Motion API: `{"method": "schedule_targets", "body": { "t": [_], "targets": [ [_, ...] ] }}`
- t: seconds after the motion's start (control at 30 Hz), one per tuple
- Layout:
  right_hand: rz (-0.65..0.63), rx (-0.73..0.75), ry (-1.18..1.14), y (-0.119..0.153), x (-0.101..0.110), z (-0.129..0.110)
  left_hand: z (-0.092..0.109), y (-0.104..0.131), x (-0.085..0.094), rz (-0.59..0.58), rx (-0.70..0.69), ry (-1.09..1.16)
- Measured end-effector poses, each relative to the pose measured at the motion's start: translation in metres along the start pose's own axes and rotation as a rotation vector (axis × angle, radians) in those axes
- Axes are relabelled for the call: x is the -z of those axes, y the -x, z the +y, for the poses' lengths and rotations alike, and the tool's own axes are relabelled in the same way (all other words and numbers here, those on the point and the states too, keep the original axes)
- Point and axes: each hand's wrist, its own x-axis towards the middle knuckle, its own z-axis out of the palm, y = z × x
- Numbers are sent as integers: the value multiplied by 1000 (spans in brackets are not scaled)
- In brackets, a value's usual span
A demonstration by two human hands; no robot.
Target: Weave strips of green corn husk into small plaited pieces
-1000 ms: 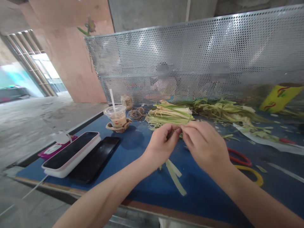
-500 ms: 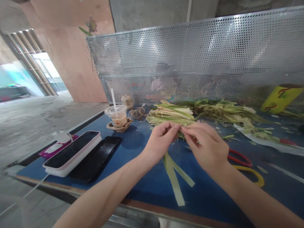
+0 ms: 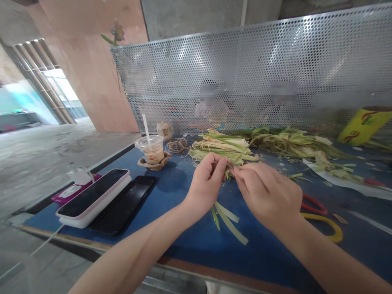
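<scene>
My left hand (image 3: 206,181) is closed in a pinch, thumb against forefinger, on a few pale green leaf strips (image 3: 231,226). Their flat ends hang below it over the blue table. Close by on the right, my right hand (image 3: 269,192) also pinches, its fingertips at the thin end of the strips. The fingers partly hide that end. Just behind both hands lies a stack of cut green leaves (image 3: 222,145). Scissors with a red and yellow handle (image 3: 326,224) lie beside my right wrist, partly covered by it.
On the left are a black phone (image 3: 125,204), a pink-edged phone on a white case (image 3: 94,196) and a drink cup with a straw (image 3: 150,149). Twine (image 3: 178,146), more loose leaves (image 3: 294,143) and a yellow roll (image 3: 364,124) lie toward a perforated metal screen (image 3: 239,73).
My right hand has moved slightly right and down, its fingertips a little lower. The hanging strips have shifted up and swung, showing less length below the left hand.
</scene>
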Motion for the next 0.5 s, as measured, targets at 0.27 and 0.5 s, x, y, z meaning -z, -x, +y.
{"method": "schedule_targets", "body": {
  "t": [0.27, 0.5],
  "targets": [
    [-172, -95, -62, 3, -7, -10, -5, -1, 3, 82, 19, -54],
    [-295, -248, -322, 1, -6, -4, 0, -5, 3, 72, 128, 139]
  ]
}}
